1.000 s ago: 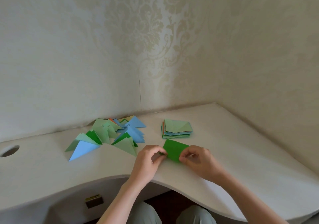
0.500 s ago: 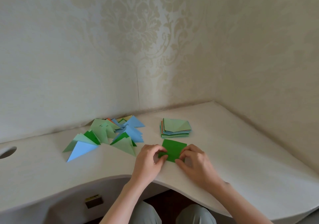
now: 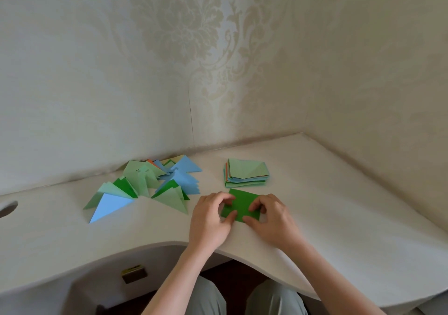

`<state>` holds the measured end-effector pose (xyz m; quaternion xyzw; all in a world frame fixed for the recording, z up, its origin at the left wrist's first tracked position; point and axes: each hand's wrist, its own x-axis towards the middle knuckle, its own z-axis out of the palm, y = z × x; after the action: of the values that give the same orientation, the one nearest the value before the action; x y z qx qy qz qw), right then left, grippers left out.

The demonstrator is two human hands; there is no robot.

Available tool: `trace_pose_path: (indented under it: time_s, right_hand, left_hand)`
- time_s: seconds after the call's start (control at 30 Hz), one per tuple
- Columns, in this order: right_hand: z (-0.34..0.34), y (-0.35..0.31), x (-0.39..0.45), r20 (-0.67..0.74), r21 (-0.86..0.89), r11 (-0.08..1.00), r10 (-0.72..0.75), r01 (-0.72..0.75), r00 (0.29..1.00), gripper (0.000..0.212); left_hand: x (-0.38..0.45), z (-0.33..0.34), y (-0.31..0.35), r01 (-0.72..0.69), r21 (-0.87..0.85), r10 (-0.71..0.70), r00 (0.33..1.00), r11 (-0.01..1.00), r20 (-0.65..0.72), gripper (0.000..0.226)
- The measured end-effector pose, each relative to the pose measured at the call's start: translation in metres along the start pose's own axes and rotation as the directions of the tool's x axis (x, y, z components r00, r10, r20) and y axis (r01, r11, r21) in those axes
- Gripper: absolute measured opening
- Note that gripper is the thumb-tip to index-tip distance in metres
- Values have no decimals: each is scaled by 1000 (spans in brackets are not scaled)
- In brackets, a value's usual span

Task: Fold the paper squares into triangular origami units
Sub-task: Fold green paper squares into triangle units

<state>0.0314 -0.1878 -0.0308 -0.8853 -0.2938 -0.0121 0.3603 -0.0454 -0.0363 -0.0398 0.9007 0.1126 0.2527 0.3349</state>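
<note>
Both hands, left hand (image 3: 210, 220) and right hand (image 3: 271, 217), pinch the green paper (image 3: 242, 204); I'd line up the edges before creasing.

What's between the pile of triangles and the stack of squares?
Nothing: in the head view, only bare desk separates the folded triangles from the paper stack.
</note>
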Motion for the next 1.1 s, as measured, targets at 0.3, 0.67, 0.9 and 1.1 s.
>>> trace_pose_path:
  time_s: [0.3,0.67,0.9,1.1]
  right_hand:
    - [-9,5,0,123,83,996,5,-16,992,24]
    - [-8,5,1,95,88,996,19,-27,995,29]
    - [-4,7,-1,52,81,996,30,-34,998,26]
    - [-6,8,-5,-40,154,986,-63,69,997,29]
  left_hand:
    - [1,-10,-5,102,-159,-94,994,982,56,34]
    - [-21,0,23,-119,104,116,993,987,39,22]
    - [-31,11,32,-141,217,139,990,966,22,24]
    - [-25,1,24,-184,156,174,982,971,73,29]
